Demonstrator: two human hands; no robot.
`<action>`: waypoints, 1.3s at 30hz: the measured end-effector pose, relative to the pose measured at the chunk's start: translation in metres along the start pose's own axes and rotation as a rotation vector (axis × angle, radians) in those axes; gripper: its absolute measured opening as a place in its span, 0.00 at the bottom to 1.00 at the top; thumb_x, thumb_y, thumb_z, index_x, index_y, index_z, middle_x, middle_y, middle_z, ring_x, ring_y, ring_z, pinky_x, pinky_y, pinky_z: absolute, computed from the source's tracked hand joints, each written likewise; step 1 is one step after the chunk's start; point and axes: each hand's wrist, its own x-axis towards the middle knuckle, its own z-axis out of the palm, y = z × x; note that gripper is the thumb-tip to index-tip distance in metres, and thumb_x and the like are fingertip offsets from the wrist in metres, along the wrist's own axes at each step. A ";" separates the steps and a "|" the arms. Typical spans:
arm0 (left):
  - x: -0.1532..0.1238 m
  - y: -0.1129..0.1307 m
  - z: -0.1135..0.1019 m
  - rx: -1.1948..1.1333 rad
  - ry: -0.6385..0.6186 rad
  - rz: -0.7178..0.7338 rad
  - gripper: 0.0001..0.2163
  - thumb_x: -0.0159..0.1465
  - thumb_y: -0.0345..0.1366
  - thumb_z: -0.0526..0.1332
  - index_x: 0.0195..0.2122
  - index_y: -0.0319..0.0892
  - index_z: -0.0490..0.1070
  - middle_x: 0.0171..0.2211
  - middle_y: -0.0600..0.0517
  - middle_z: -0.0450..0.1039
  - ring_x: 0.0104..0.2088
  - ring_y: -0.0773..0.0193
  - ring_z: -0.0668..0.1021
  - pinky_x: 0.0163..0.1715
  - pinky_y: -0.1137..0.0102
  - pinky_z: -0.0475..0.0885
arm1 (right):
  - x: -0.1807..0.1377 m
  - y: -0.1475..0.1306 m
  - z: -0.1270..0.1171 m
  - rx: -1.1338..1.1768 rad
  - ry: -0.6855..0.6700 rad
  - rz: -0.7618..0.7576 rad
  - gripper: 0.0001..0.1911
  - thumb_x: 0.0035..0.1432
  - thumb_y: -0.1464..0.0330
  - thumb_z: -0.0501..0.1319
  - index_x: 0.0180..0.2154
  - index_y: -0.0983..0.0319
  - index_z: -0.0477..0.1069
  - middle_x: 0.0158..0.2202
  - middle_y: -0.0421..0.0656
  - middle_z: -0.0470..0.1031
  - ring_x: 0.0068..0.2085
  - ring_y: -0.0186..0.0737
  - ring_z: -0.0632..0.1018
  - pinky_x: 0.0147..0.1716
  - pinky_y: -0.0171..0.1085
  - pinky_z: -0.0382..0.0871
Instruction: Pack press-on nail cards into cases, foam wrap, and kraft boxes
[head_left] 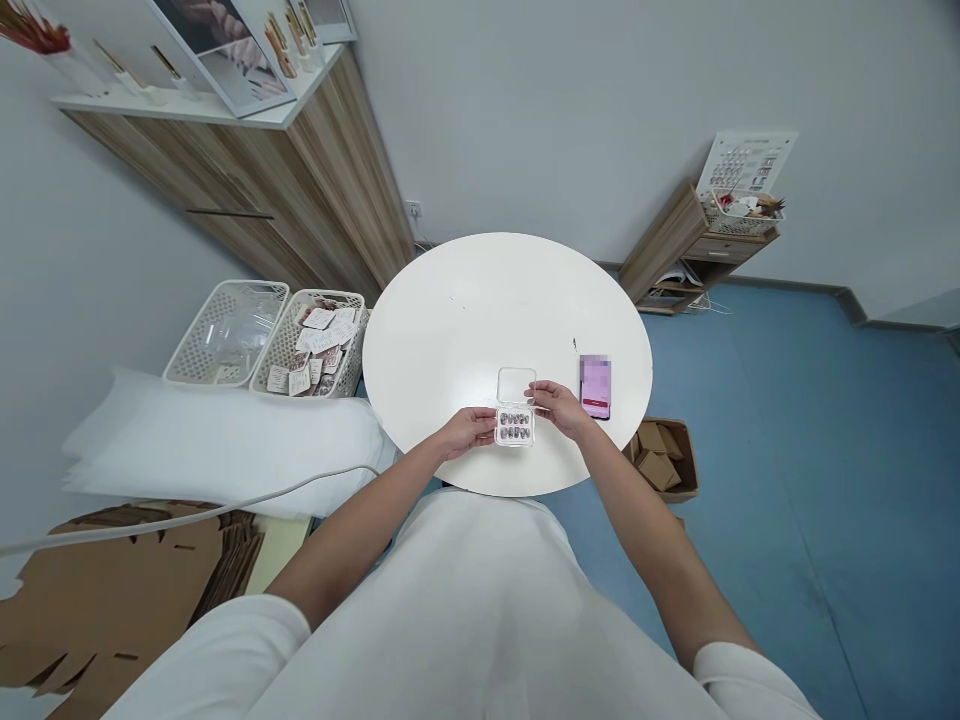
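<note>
A small clear hinged plastic case (515,444) is near the front edge of the round white table (480,300). Its transparent lid (516,384) stands open on the far side. Two rows of patterned press-on nails (514,426) fill the base. My left hand (465,432) grips the case's left side between thumb and fingers. On the other side, my right hand (556,402) pinches the lid's right edge close to the hinge. A phone (595,385) with a lit pink screen lies just right of my right hand.
Left of the table are a basket of cards (322,345), another basket of clear plastic (232,335), white foam sheets (232,440) and flat cardboard (135,590). A box of small cartons (664,455) sits at the right. Cabinets stand behind.
</note>
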 end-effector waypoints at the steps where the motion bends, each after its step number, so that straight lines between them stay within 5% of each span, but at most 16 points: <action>1: 0.001 0.000 0.001 -0.008 -0.004 0.001 0.18 0.48 0.37 0.69 0.41 0.39 0.73 0.40 0.44 0.74 0.37 0.65 0.76 0.42 0.66 0.69 | -0.002 0.000 0.001 0.028 -0.010 -0.008 0.14 0.45 0.65 0.64 0.37 0.58 0.69 0.42 0.42 0.73 0.37 0.32 0.74 0.36 0.35 0.68; 11: 0.010 -0.006 0.003 -0.052 0.073 0.014 0.18 0.48 0.36 0.69 0.41 0.39 0.73 0.37 0.46 0.74 0.33 0.68 0.76 0.38 0.69 0.69 | -0.020 0.009 0.002 0.174 -0.121 0.022 0.11 0.44 0.67 0.66 0.33 0.57 0.70 0.41 0.40 0.72 0.41 0.36 0.74 0.41 0.42 0.70; 23: 0.004 0.000 0.022 -0.042 0.028 -0.002 0.18 0.55 0.43 0.62 0.46 0.44 0.69 0.41 0.46 0.71 0.35 0.65 0.76 0.35 0.67 0.72 | -0.022 0.018 -0.002 0.129 0.000 -0.018 0.07 0.42 0.71 0.65 0.29 0.61 0.71 0.52 0.42 0.66 0.46 0.38 0.72 0.46 0.39 0.68; 29: 0.008 -0.009 0.030 0.072 0.097 0.061 0.27 0.50 0.37 0.67 0.51 0.45 0.63 0.32 0.51 0.72 0.30 0.68 0.75 0.35 0.68 0.70 | -0.037 0.023 0.000 0.208 0.113 -0.031 0.14 0.46 0.65 0.62 0.38 0.55 0.66 0.46 0.41 0.70 0.41 0.37 0.75 0.38 0.39 0.72; 34: 0.010 -0.012 0.036 0.112 0.088 0.090 0.28 0.50 0.40 0.67 0.52 0.45 0.62 0.32 0.51 0.71 0.31 0.67 0.75 0.36 0.67 0.68 | -0.049 0.034 -0.001 0.038 0.179 0.096 0.18 0.46 0.60 0.63 0.40 0.56 0.64 0.36 0.42 0.73 0.34 0.37 0.77 0.32 0.37 0.71; 39: 0.009 -0.016 0.045 0.170 0.188 0.087 0.28 0.51 0.44 0.65 0.53 0.46 0.61 0.38 0.49 0.72 0.38 0.63 0.75 0.39 0.65 0.67 | -0.049 0.035 -0.004 -0.050 0.284 0.041 0.19 0.41 0.62 0.65 0.37 0.59 0.64 0.26 0.38 0.72 0.26 0.34 0.74 0.28 0.34 0.66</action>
